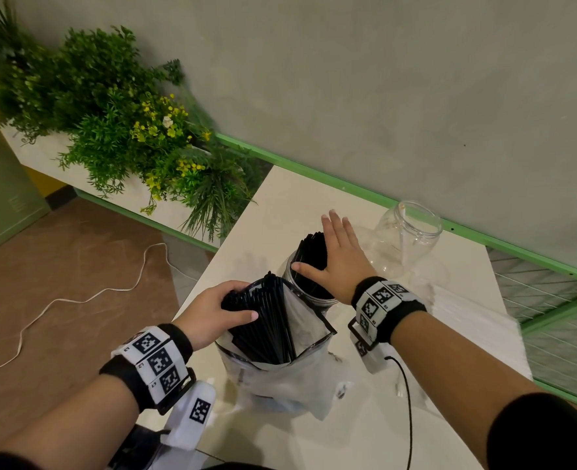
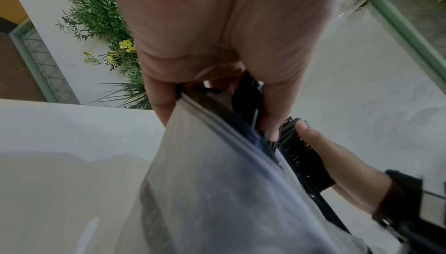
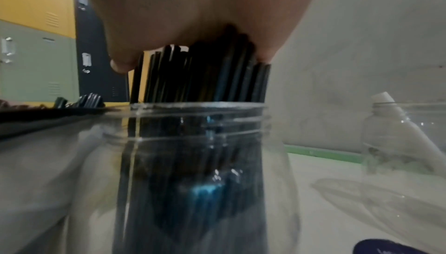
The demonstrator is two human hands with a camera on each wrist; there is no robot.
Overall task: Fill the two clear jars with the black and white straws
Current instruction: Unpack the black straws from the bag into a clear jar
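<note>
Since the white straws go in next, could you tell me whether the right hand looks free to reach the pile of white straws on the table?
Probably yes: the right hand lies open on the black straws, nothing between it and the white straws.

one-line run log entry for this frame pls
left hand: grips black straws in clear plastic bag | right hand: flat on black straws in near clear jar | far clear jar: one white straw

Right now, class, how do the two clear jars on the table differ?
The near jar is packed with black straws; the far jar holds a single white straw. The right hand rests flat on the near jar's straws; nothing touches the far jar. Both stand upright, lidless.
</note>
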